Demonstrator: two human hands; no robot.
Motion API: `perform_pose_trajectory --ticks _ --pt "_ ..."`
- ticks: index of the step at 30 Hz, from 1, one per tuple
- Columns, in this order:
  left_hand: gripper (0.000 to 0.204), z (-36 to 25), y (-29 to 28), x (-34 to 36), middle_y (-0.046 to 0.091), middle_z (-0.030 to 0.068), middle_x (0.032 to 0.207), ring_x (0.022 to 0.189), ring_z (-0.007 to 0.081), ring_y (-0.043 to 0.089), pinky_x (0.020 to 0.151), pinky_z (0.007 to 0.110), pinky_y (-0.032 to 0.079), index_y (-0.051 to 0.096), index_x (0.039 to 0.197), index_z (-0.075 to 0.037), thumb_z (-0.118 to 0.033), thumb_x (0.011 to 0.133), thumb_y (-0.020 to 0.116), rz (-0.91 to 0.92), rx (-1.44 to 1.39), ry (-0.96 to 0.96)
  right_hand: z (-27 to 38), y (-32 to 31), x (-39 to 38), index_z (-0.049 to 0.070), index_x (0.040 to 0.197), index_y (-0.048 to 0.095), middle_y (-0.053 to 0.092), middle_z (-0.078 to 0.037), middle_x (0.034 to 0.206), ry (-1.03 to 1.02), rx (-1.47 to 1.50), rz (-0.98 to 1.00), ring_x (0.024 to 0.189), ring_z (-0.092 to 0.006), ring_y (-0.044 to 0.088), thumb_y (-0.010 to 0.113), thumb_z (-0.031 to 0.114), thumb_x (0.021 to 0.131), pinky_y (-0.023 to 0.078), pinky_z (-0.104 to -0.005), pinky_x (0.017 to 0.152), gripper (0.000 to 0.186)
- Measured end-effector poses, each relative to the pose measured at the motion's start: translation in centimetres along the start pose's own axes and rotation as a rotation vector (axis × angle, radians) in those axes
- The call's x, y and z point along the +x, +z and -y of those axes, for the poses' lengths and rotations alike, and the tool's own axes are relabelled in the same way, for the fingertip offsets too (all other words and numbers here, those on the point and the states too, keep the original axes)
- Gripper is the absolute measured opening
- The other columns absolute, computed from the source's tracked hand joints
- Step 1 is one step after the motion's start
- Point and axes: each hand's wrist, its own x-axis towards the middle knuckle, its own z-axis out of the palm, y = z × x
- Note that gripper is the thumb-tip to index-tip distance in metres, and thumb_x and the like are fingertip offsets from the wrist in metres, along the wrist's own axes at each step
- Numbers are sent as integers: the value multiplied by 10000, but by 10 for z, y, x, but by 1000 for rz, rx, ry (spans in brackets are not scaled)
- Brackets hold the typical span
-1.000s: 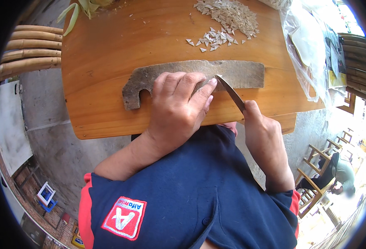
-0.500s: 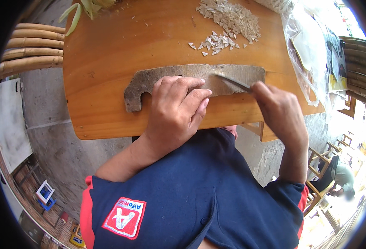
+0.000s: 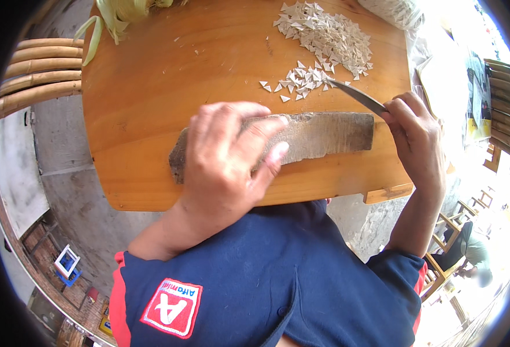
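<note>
A long, worn wooden board lies across the near part of the wooden table. My left hand is over its left part, fingers loosely bent and the thumb apart from them; nothing shows between them. With my right hand I grip a thin knife by its handle end, to the right of the board. The blade points left and its tip reaches the edge of a loose cluster of small white triangular pieces. Beyond that cluster is a larger heap of the same pieces.
Pale green leafy strips hang over the table's far left corner. A whitish plastic bag sits at the far right. Bamboo poles run along the left. In the right background a person sits near wooden chairs.
The knife has moved from the board away to the white pieces. My left hand has loosened and shifted slightly left. The board appears lower in view.
</note>
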Motion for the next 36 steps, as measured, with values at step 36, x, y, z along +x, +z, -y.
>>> perform_pose_trajectory --ticks 36 --pt "438 -7 28 60 603 92 1030 924 271 546 802 387 490 755 1251 -108 -80 818 812 257 99 -5 -38 17 16 108 866 675 658 -41 994 32 78 -235 770 -224 664 826 4 714 536 -352 621 238"
